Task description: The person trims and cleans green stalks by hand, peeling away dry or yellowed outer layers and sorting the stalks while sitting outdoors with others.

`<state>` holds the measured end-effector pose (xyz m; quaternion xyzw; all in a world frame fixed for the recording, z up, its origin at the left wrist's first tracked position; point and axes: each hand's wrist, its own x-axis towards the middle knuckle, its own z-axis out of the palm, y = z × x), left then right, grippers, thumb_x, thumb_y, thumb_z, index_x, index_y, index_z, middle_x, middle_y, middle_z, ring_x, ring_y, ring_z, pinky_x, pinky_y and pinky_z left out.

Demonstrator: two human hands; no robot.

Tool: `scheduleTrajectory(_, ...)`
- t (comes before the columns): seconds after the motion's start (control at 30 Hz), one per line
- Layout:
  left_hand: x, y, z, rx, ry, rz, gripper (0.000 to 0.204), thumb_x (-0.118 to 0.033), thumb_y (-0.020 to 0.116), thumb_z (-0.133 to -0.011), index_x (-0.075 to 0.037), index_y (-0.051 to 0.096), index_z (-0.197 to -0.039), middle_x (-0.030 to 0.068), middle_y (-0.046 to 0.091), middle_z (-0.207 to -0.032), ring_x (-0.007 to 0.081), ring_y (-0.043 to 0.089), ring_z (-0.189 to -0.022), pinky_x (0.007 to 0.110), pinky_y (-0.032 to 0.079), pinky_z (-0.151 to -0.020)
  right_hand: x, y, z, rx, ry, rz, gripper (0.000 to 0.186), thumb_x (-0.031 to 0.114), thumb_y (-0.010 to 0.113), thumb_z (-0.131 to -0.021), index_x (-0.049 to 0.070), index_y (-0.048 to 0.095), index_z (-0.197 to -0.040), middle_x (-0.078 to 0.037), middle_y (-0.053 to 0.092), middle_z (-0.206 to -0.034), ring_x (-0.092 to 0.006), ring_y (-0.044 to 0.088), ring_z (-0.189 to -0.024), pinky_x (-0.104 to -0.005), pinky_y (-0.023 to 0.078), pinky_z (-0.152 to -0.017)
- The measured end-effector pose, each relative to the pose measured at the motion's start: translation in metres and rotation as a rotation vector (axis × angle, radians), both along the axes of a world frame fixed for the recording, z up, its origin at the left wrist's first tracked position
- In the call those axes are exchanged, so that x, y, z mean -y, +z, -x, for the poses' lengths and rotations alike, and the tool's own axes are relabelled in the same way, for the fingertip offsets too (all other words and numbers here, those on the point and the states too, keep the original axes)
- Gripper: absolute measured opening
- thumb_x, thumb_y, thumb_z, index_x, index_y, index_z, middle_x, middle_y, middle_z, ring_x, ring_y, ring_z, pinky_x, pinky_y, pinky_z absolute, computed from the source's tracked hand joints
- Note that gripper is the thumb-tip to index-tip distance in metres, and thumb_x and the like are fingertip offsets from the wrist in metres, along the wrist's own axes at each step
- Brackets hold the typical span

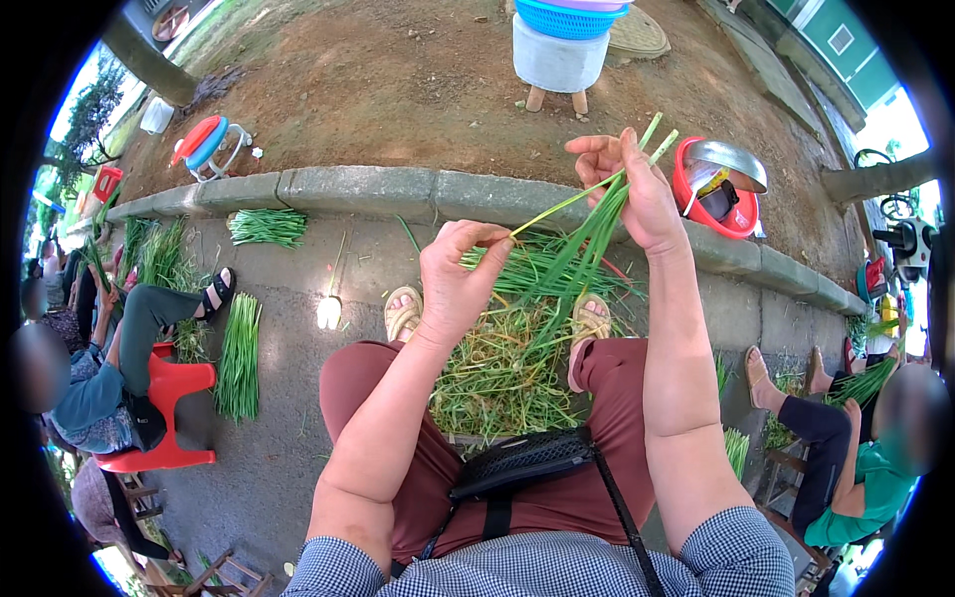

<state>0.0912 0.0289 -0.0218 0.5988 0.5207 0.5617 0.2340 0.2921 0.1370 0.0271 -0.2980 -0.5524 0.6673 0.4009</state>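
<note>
My left hand [465,261] pinches the end of a thin yellow-green leaf [545,213] at the centre. My right hand [643,194] grips a small bunch of long green stalks [595,249], their pale ends pointing up past the thumb and their leaves hanging down. Beneath both hands lie more green stalks [522,267] and, between my sandalled feet, a heap of tangled leafy trimmings [492,388]. A black bag [517,460] rests across my lap.
A kerb [358,194] runs ahead, bordering dirt with a stool [204,147], red bucket [721,214] and stacked basins [562,20]. Stalk bundles [237,353] lie at left. People sit on both sides [139,338] [865,468], one on a red plastic stool [184,413].
</note>
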Motion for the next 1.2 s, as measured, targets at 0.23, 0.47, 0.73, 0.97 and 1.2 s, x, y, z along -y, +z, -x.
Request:
scheduleTrajectory(0.23, 0.0, -0.002, 0.01, 0.428, -0.102, 0.103, 0.01, -0.002, 0.063, -0.081, 0.001, 0.065, -0.091, -0.0011, 0.062, -0.089, 0.0059, 0.053, -0.08, 0.022, 0.042, -0.075, 0.0, -0.004, 0.004, 0.133, -0.113, -0.051, 0.061, 0.051, 0.024, -0.096, -0.001, 0.057, -0.104, 0.002, 0.041, -0.063, -0.0066, 0.034, -0.054, -0.0225, 0.03, -0.05)
scheduleTrajectory(0.47, 0.005, 0.004, 0.021, 0.709, -0.042, 0.132, 0.009, -0.003, 0.063, -0.083, -0.001, 0.064, -0.092, -0.0003, 0.062, -0.087, 0.0031, 0.052, -0.075, 0.017, 0.041, -0.069, -0.008, -0.003, -0.01, -0.001, -0.166, 0.041, 0.059, 0.049, 0.027, -0.096, -0.001, 0.059, -0.098, 0.002, 0.043, -0.06, -0.007, 0.037, -0.052, -0.0224, 0.032, -0.05)
scheduleTrajectory(0.73, 0.014, -0.001, 0.055, 0.651, 0.284, 0.0, 0.011, -0.002, 0.065, -0.081, -0.001, 0.065, -0.092, 0.0021, 0.065, -0.086, 0.0055, 0.057, -0.076, 0.017, 0.044, -0.071, -0.012, 0.002, -0.03, -0.055, -0.299, 0.023, 0.059, 0.049, 0.028, -0.096, -0.001, 0.059, -0.097, 0.002, 0.043, -0.058, -0.008, 0.037, -0.051, -0.0234, 0.033, -0.05)
scheduleTrajectory(0.97, 0.025, -0.006, 0.064, 0.441, 0.255, 0.196, 0.012, -0.002, 0.066, -0.078, 0.0, 0.065, -0.09, 0.0013, 0.065, -0.081, 0.0053, 0.056, -0.071, 0.019, 0.044, -0.067, -0.017, 0.001, -0.044, -0.06, -0.439, 0.054, 0.059, 0.05, 0.03, -0.095, -0.001, 0.059, -0.094, 0.002, 0.045, -0.059, -0.008, 0.04, -0.053, -0.0235, 0.034, -0.051)
scheduleTrajectory(1.2, 0.037, -0.027, 0.03, -0.573, -0.144, 0.359, 0.023, -0.006, 0.07, -0.068, -0.005, 0.063, -0.09, 0.009, 0.064, -0.073, 0.0217, 0.062, -0.07, 0.034, 0.047, -0.066, -0.024, -0.007, -0.044, -0.014, -0.554, 0.03, 0.059, 0.051, 0.032, -0.094, 0.0, 0.061, -0.092, 0.0, 0.05, -0.061, -0.0079, 0.043, -0.056, -0.0233, 0.035, -0.054)
